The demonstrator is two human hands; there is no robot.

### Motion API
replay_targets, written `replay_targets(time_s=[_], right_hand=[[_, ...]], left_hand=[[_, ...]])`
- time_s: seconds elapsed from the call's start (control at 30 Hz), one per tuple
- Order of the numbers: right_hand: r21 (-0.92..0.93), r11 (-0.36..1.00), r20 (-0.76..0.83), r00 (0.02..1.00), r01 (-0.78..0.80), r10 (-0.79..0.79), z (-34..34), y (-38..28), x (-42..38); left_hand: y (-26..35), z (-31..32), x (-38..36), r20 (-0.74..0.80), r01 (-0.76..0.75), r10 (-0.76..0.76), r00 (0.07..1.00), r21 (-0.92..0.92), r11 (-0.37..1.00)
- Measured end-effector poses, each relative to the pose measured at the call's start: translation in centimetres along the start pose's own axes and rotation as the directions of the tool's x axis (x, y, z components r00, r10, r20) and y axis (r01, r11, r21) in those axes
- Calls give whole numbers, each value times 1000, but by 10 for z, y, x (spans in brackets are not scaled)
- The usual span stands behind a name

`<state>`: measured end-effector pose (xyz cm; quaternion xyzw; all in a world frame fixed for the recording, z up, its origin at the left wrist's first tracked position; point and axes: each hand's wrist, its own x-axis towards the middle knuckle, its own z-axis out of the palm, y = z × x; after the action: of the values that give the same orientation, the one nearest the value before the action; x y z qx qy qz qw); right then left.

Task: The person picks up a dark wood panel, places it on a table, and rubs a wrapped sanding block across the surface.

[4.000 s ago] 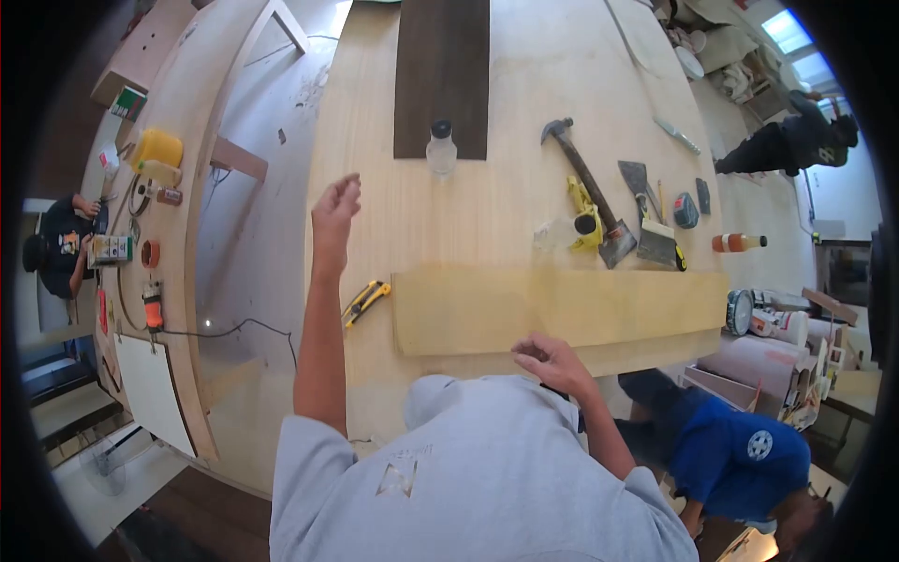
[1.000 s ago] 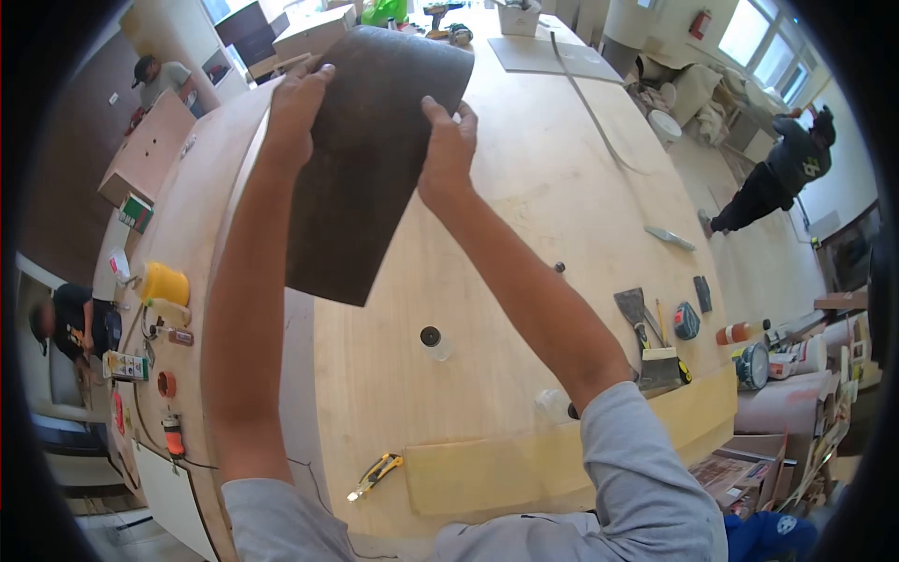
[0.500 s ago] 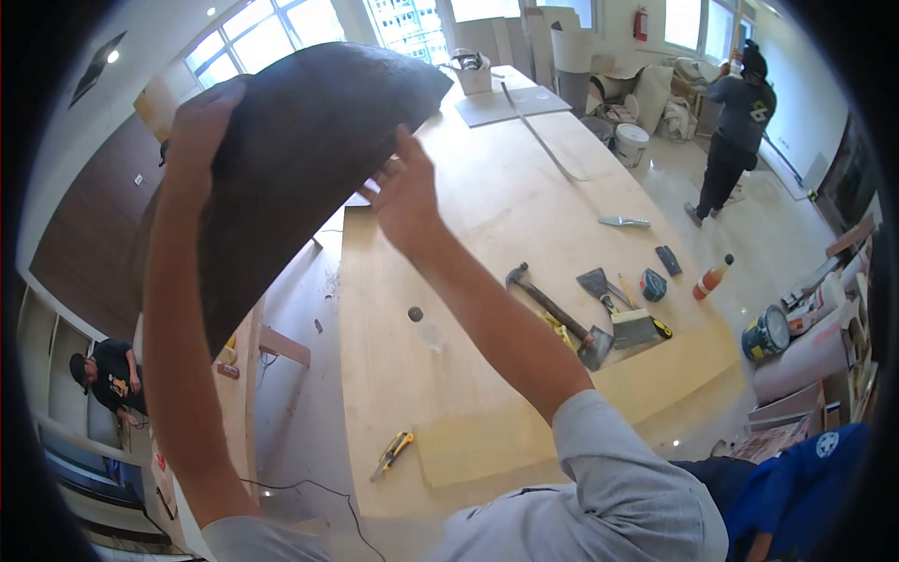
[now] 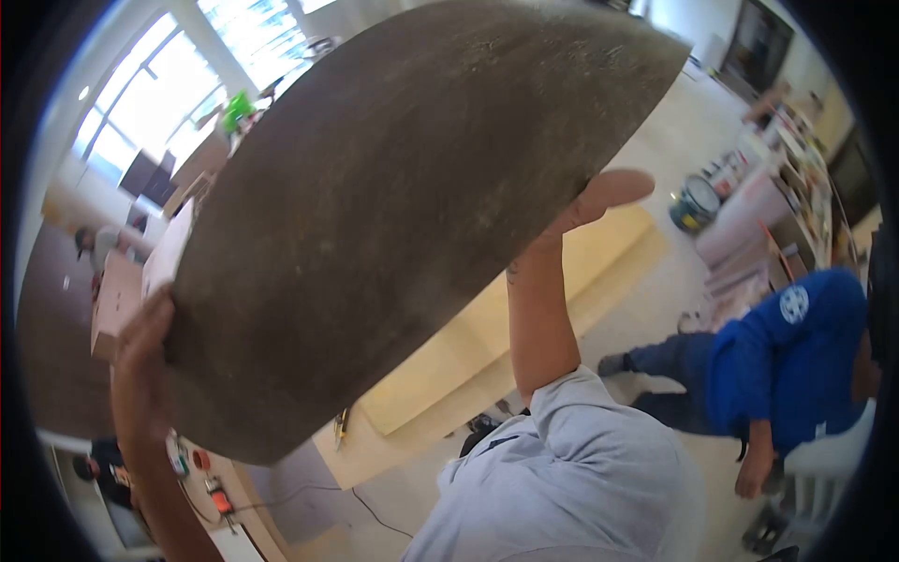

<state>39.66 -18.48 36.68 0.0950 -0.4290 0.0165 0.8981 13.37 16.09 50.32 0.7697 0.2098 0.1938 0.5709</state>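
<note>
Fingers of the left hand (image 4: pixel 140 363) close on a dark sheet (image 4: pixel 412 215); the right hand (image 4: pixel 592 204) touches its lower edge, grip unclear. A yellowish board (image 4: pixel 468 342) lies beneath the sheet.

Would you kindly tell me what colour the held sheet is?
The sheet is dark brown; it shows best in the head view.

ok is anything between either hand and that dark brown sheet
Nothing visible: the left hand grips the dark brown sheet at its left end, and the right hand meets its lower right edge. Whatever lies behind it is hidden.
</note>
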Motion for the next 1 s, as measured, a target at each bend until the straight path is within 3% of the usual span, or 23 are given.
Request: replay_targets(time_s=[0.07,0.27,0.33,0.4,0.5,0.53,0.6,0.67,0.7,0.8,1.0], right_hand=[[-94,995,97,995,23,-14,-6,-52,-11],[-252,967,193,981,42,8,-1,-157,-22],[-294,950,153,986,102,-58,0,-199,-33],[-320,936,106,987,149,-122,-8,-228,-51],[-313,940,-44,986,137,-159,-24,-274,-74],[-397,913,-169,970,93,-172,-27,-286,-78],[-591,800,-459,858,-102,-230,-4,-298,-68],[-692,652,-604,742,-309,-289,1,-312,-65],[-708,604,-616,738,-366,-275,-12,-326,-76],[-687,527,-689,679,-500,-253,-28,-350,-105],[-650,527,-760,455,-548,-464,-53,-377,-178]], left_hand=[[-4,42,-22,176,105,-82,981,-126,986],[-35,131,-58,218,185,-145,965,-176,967],[-48,163,-71,319,271,-198,927,-200,942],[-75,186,-69,307,285,-219,926,-189,940],[-98,221,-82,295,276,-233,927,-112,955],[-102,237,-87,278,272,-242,930,-75,959],[-97,276,-98,269,255,-236,934,-39,966],[-88,317,-116,279,246,-227,933,-35,969],[-99,328,-120,305,195,-192,933,22,981],[-128,361,-138,272,359,-332,903,-56,932],[-216,377,-139,477,219,-298,827,216,952]])
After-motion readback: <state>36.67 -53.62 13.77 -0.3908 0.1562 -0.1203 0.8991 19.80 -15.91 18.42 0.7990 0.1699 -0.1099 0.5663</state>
